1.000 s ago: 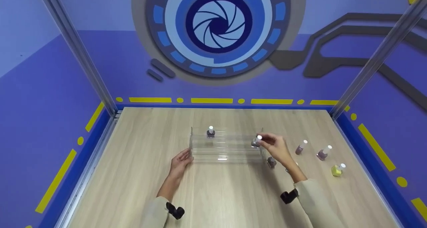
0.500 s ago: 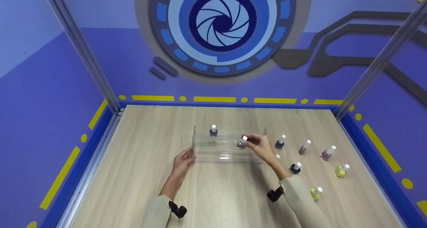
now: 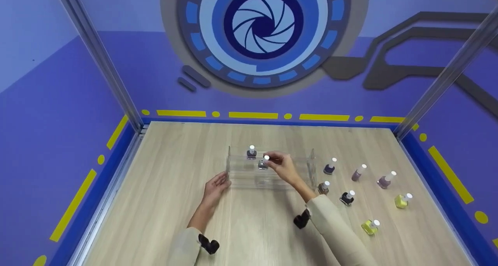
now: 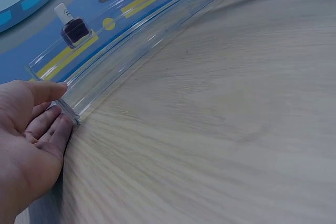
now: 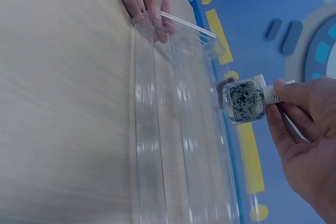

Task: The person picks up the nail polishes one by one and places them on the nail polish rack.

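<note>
A clear stepped acrylic display rack [image 3: 268,180] stands on the wooden table. My left hand [image 3: 215,186] holds its left end, thumb and fingers at the end panel in the left wrist view. My right hand [image 3: 283,168] pinches the white cap of a nail polish bottle [image 5: 245,100], whose clear square glass shows dark green speckles. That bottle is held above the rack, left of its middle in the head view. A dark nail polish bottle [image 3: 251,153] stands upright on the rack's upper tier, just behind and left of the held one.
Right of the rack stand more nail polish bottles: a dark blue one [image 3: 329,167], a brown one [image 3: 323,187], a black one [image 3: 347,198], two mauve ones [image 3: 357,174] and two yellow ones [image 3: 369,228]. Printed panels [image 3: 116,71] wall the table's back and sides.
My right hand has carried the speckled bottle leftward along the rack, from its right end to near the dark bottle. My left hand has stayed at the rack's left end.
</note>
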The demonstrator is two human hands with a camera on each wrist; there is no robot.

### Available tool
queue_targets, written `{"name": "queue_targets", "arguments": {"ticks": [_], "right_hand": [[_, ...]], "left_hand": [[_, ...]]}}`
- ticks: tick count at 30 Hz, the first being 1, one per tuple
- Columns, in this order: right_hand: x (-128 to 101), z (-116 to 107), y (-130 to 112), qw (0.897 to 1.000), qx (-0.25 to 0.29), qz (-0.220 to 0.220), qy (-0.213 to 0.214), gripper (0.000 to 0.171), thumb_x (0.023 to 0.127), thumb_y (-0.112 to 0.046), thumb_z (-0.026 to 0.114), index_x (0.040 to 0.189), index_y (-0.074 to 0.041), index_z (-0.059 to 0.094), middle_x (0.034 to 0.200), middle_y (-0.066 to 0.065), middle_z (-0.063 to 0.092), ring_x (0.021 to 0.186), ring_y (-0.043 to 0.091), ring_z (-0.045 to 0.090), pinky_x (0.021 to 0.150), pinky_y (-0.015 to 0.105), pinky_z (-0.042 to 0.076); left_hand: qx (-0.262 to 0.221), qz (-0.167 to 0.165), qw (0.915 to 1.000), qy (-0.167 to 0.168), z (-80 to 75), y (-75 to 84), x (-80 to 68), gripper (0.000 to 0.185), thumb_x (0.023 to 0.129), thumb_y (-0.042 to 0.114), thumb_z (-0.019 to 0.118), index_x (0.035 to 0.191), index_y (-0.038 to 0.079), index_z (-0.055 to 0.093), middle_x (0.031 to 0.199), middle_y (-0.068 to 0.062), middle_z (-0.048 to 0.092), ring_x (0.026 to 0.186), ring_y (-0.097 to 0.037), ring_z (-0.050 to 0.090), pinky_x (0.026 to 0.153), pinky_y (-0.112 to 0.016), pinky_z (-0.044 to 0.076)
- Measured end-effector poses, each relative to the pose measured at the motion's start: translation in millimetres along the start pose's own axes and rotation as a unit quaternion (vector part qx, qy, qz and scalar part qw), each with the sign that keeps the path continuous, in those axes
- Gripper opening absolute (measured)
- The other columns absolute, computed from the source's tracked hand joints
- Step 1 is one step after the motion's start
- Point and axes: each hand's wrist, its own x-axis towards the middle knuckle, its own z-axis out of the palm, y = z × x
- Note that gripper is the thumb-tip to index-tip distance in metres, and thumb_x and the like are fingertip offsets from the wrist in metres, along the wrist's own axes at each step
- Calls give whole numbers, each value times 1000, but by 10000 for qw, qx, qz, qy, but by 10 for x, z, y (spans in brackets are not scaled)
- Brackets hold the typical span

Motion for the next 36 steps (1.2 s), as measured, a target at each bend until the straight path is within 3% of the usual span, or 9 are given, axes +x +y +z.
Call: {"name": "queue_targets", "arguments": {"ticks": [3,10,19,31,36], "right_hand": [[65,120,106,9999,-19,-58,90,19,87,15,68,106,18,69,102,35,71,95,47,70,85,41,64],[106,265,232,9999,-119,63,-13,19,89,7,71,108,9,72,108,25,74,104,39,72,91,36,63],[58,406,428,9998,-181,-42,-55,17,90,8,70,106,11,72,107,27,74,102,41,72,91,41,63],[84,505,428,10000,-50,60,56,21,89,7,72,109,12,71,110,29,73,106,42,71,93,45,62],[57,522,373,9998,97,-161,109,30,89,11,69,119,15,64,117,33,70,109,48,69,96,55,59]], "left_hand": [[18,19,10000,20,-6,-9,24,53,98,6,65,148,-3,48,155,-23,48,148,-38,43,122,-46,40],[-5,85,10000,50,13,-5,51,53,98,5,65,147,-5,49,154,-24,49,147,-38,44,121,-44,42],[-1,207,9998,-40,5,-21,3,56,97,5,66,148,-8,46,154,-27,47,147,-40,44,119,-41,45],[1,202,9998,-70,5,-9,9,56,97,6,67,148,-6,47,155,-25,48,147,-39,43,122,-44,42],[-24,208,9997,-88,-15,-16,10,56,98,5,65,149,-7,45,156,-27,45,148,-40,41,122,-45,40]]}}
